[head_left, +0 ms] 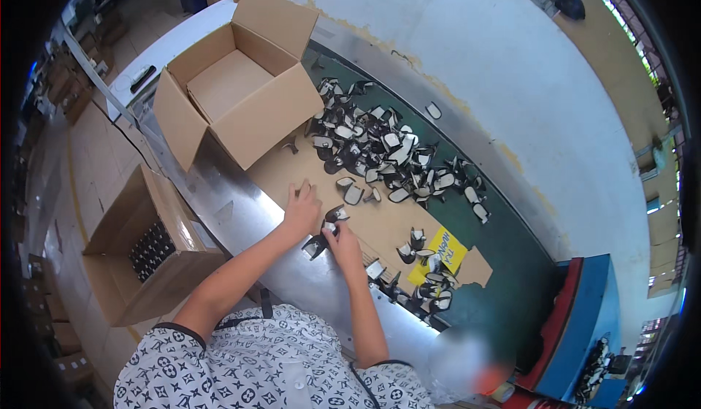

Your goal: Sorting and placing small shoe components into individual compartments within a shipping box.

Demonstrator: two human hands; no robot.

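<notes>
Left hand (301, 208) on cardboard sheet (380, 223), right hand (343, 245) pinching black-and-white part (317, 246)

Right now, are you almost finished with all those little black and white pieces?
Not nearly. The open box on the table looks empty inside, while the box on the floor already holds dark pieces in rows. My left hand and right hand are on a few pieces at the table's edge. A big pile is waiting, plus a smaller bunch.
</notes>
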